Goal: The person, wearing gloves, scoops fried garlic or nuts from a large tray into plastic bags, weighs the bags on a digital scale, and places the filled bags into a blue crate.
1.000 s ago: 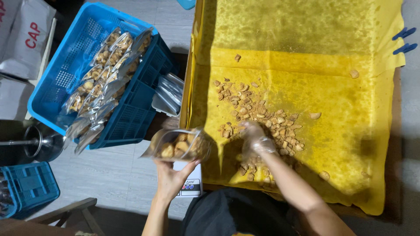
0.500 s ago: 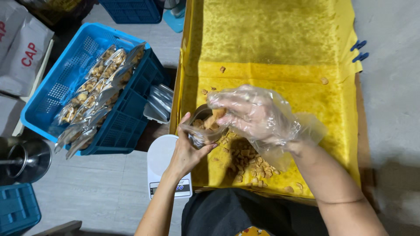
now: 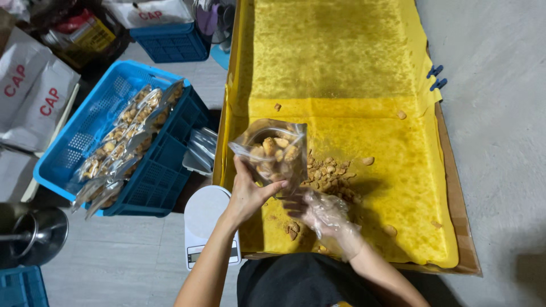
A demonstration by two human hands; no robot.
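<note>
My left hand (image 3: 248, 192) holds up a clear plastic bag (image 3: 274, 152) partly filled with pale brown snack pieces, over the near left part of a yellow paper-lined tray (image 3: 352, 68). My right hand (image 3: 321, 211), inside a thin clear plastic glove, sits low just under the bag, next to a loose pile of snack pieces (image 3: 333, 176) on the yellow paper. Its fingers are curled; what they hold is hidden.
A white kitchen scale (image 3: 206, 224) stands left of my forearm. A blue crate (image 3: 114, 142) with a row of filled bags lies further left, loose empty bags (image 3: 200, 149) beside it. A metal pot (image 3: 31, 233), white sacks (image 3: 34, 96), another blue crate (image 3: 168, 40), two blue clips (image 3: 435, 78).
My left hand has lifted the bag from beside the tray to over it. My gloved right hand went up to the bag's mouth, then dropped back down near the pile.
</note>
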